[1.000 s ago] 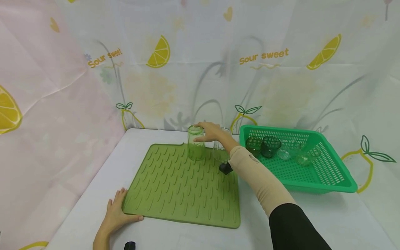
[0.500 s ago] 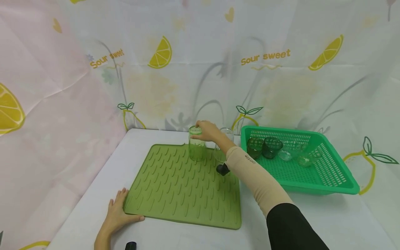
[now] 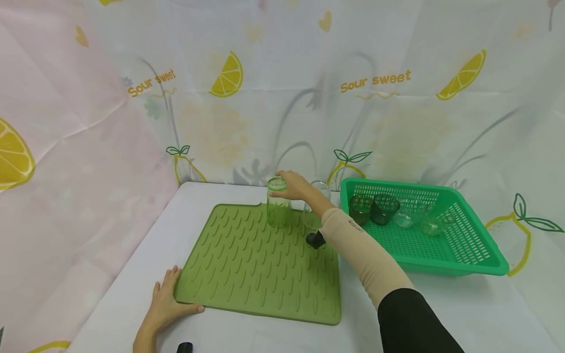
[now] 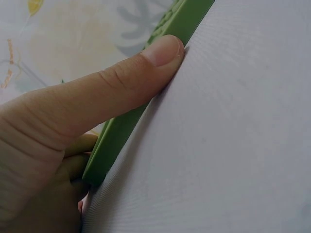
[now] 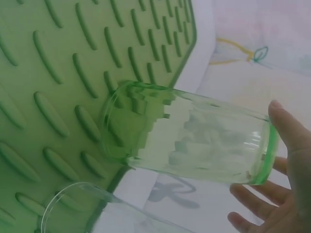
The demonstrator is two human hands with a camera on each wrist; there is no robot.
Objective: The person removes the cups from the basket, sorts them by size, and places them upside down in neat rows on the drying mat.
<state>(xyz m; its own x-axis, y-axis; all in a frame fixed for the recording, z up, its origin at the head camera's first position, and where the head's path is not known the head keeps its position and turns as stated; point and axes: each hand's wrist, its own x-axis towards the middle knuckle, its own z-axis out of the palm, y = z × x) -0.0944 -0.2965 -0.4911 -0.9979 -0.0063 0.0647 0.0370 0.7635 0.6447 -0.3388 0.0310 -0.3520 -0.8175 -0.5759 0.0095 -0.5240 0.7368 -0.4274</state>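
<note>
At the back of a ribbed green drying mat (image 3: 260, 264), a tall pale-green drinking glass (image 3: 278, 213) stands upside down. My right hand (image 3: 295, 186) grips its upper end; in the right wrist view the thumb lies at one side of the glass's thick base, the other fingers along the opposite side. Just right of it a clear glass (image 3: 312, 221) stands on the mat, partly hidden behind my wrist. My left hand (image 3: 164, 304) rests at the mat's front left corner, fingers straight along the left side. Its thumb (image 4: 121, 82) presses along the front edge.
A green plastic basket (image 3: 441, 264) stands right of the mat, with several dark and clear glasses in it. A patterned cloth (image 3: 265, 122) hangs behind the white table (image 3: 247, 338). The black wrist camera (image 3: 315, 240) sits low over the mat.
My right hand has shifted slightly left over the green glass, its thumb reaching farther across the side. The glass, the mat and my left hand stay put.
</note>
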